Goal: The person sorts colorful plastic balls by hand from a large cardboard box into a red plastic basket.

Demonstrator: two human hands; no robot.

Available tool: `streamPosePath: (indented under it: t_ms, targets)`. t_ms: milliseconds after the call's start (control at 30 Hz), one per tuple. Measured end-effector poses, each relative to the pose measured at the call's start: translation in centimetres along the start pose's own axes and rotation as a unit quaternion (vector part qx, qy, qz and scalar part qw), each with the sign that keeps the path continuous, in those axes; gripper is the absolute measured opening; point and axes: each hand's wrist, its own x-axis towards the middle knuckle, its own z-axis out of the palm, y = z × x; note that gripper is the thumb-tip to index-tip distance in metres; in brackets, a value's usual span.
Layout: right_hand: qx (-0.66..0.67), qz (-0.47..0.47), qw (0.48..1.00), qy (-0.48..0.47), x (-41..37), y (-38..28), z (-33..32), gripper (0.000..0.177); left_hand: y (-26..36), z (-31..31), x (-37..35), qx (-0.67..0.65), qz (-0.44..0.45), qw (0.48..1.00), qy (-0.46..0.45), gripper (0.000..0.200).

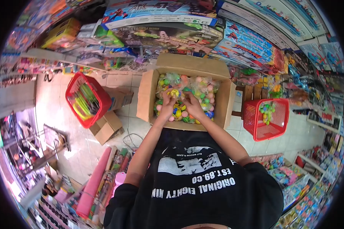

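An open cardboard box (146, 95) stands in front of me, filled with small colourful balls (207, 100), some of them in clear plastic bags (174, 78). Over the left half of these balls, my left hand (167, 103) has its fingers closed on a yellow ball (174, 93) with dark markings. My right hand (193, 106) is close beside it, fingers bent together and pointing at the yellow ball; what they pinch, if anything, is too small to make out. Below both hands lie more yellow, pink, green and blue balls.
To the left, a red basket (106, 100) holds green and dark packaged items, near small cardboard boxes (106, 128). A red basket (252, 128) on the right has a net of balls (267, 111) inside. Stacked toy boxes (168, 36) line the far side; pink rolls (93, 183) lie lower left.
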Motion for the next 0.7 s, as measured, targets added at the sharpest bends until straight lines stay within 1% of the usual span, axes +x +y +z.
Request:
streamPosePath:
  t_ms: [33, 67, 100, 133, 167, 200, 233, 267, 300, 333, 367, 400, 433, 467, 500, 533, 567, 600, 633, 667, 700]
  targets:
    - [-0.031, -0.024, 0.997, 0.062, 0.2, 0.2, 0.1, 0.033, -0.3, 0.6, 1.3, 0.014, 0.048, 0.999, -0.014, 0.036]
    - [-0.063, -0.047, 0.989, 0.123, 0.3, 0.4, 0.0, 0.033, -0.5, 1.1, 2.4, 0.013, 0.046, 0.999, -0.026, 0.036]
    - [-0.120, -0.072, 0.973, 0.186, 0.8, 0.1, -0.2, 0.030, -0.4, 1.5, 3.3, 0.081, 0.053, 0.995, -0.034, 0.035]
    - [-0.120, -0.069, 0.971, 0.196, 1.6, 1.0, -0.7, 0.030, -0.4, 1.8, 4.3, 0.149, 0.061, 0.986, -0.041, 0.034]
    - [-0.148, -0.085, 0.956, 0.239, 2.5, 1.8, -1.3, 0.029, -0.3, 2.0, 5.3, 0.248, 0.101, 0.963, -0.025, 0.037]
    - [-0.176, -0.102, 0.938, 0.280, 3.3, 2.8, -1.9, 0.029, -0.5, 2.3, 6.3, 0.249, 0.103, 0.962, -0.033, 0.037]
    - [-0.158, -0.067, 0.947, 0.273, 3.9, 3.4, -2.3, 0.038, -0.8, 2.5, 7.2, 0.312, 0.158, 0.936, -0.049, 0.042]
    - [-0.156, -0.066, 0.945, 0.281, 4.4, 4.1, -2.6, 0.038, -1.1, 2.7, 7.7, 0.372, 0.212, 0.901, -0.063, 0.047]
    - [-0.205, -0.094, 0.935, 0.273, 4.9, 5.4, -2.8, 0.042, -2.1, 2.6, 8.1, 0.373, 0.215, 0.900, -0.071, 0.047]
    - [-0.252, -0.121, 0.923, 0.264, 5.0, 5.5, -2.9, 0.046, -3.0, 2.4, 8.5, 0.424, 0.218, 0.876, -0.074, 0.049]
    - [-0.248, -0.121, 0.922, 0.273, 4.8, 5.7, -3.1, 0.046, -3.8, 2.1, 8.9, 0.475, 0.222, 0.848, -0.075, 0.051]
    - [-0.300, -0.103, 0.924, 0.215, 4.2, 5.6, -3.2, 0.049, -3.3, 1.9, 9.0, 0.477, 0.228, 0.845, -0.081, 0.051]
    - [-0.351, -0.083, 0.920, 0.155, 3.6, 5.6, -3.1, 0.053, -2.9, 1.4, 8.8, 0.511, 0.212, 0.827, -0.101, 0.054]
    - [-0.348, -0.086, 0.919, 0.162, 3.3, 5.5, -3.2, 0.053, -2.4, 1.0, 8.8, 0.543, 0.198, 0.808, -0.117, 0.057]
    - [-0.330, -0.108, 0.925, 0.156, 3.6, 6.6, -3.5, 0.054, -2.2, 0.6, 8.8, 0.528, 0.241, 0.806, -0.112, 0.056]
    - [-0.312, -0.129, 0.930, 0.146, 3.1, 6.5, -3.8, 0.056, -1.1, 0.6, 8.4, 0.529, 0.246, 0.804, -0.114, 0.056]
    - [-0.292, -0.140, 0.929, 0.178, 2.4, 6.6, -4.0, 0.055, -0.1, 0.8, 7.7, 0.501, 0.245, 0.824, -0.100, 0.053]
    - [-0.291, -0.140, 0.930, 0.178, 1.5, 6.2, -4.5, 0.055, 1.2, 0.8, 6.8, 0.473, 0.243, 0.843, -0.087, 0.049]
    - [-0.214, -0.118, 0.954, 0.172, 0.7, 5.6, -5.0, 0.052, 2.1, 0.5, 6.0, 0.453, 0.258, 0.850, -0.083, 0.040]
    - [-0.134, -0.096, 0.972, 0.167, 0.1, 5.1, -5.4, 0.050, 4.1, 0.3, 4.6, 0.463, 0.269, 0.842, -0.072, 0.037]
    - [-0.158, -0.119, 0.963, 0.183, -1.0, 4.7, -6.0, 0.042, 6.6, 0.1, 2.9, 0.472, 0.282, 0.833, -0.059, 0.033]
